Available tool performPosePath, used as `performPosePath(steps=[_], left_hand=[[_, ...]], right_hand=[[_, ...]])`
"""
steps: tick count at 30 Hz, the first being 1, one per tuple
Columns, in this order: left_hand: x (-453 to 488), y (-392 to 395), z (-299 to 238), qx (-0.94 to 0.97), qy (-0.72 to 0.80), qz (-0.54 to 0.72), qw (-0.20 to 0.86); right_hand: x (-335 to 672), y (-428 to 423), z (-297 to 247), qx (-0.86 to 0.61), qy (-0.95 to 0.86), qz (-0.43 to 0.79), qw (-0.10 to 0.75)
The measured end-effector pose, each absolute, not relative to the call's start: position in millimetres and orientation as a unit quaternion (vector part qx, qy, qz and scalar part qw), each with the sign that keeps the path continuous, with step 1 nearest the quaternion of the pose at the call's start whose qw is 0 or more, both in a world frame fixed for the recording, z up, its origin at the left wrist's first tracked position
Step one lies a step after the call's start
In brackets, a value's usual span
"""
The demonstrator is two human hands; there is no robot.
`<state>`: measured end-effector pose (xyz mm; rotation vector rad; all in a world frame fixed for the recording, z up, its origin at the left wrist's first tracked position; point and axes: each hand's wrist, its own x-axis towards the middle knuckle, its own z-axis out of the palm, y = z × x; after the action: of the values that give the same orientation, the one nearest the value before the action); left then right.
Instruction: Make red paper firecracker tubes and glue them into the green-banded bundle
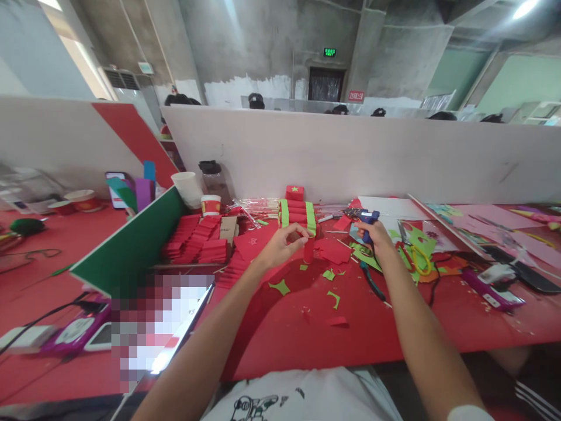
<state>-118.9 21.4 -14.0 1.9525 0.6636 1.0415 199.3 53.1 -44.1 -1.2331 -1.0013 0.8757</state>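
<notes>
My left hand pinches a small red paper roll that stands upright on the red table. My right hand is closed round a blue glue gun, whose black cord trails toward me. Just behind the roll sits a bundle of red rolls banded with green strips, and a small red box with a yellow star sits on top of it. Green paper scraps lie scattered on the table in front of my hands.
Stacks of red paper pieces lie left, beside a green divider board. Paper cups, a dark bottle, yellow-handled scissors and coloured sheets lie around. A white partition backs the table; other people's heads show beyond.
</notes>
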Motion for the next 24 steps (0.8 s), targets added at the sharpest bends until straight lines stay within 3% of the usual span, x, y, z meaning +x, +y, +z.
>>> performPosePath(steps=[14,19,24], left_hand=[[-119.0,22.0,-15.2,0.778,0.257,0.41,0.401],[-118.6,21.5,-15.8,0.776,0.256,0.413,0.401],[-118.5,21.7,-16.0,0.777,0.262,0.412,0.396]], right_hand=[[196.9,50.9,-40.5,-0.616,-0.429,0.226,0.62],[191.2,41.6,-33.4,-0.606,-0.588,0.128,0.521],[188.1,37.0,-32.1,-0.602,-0.611,0.19,0.477]])
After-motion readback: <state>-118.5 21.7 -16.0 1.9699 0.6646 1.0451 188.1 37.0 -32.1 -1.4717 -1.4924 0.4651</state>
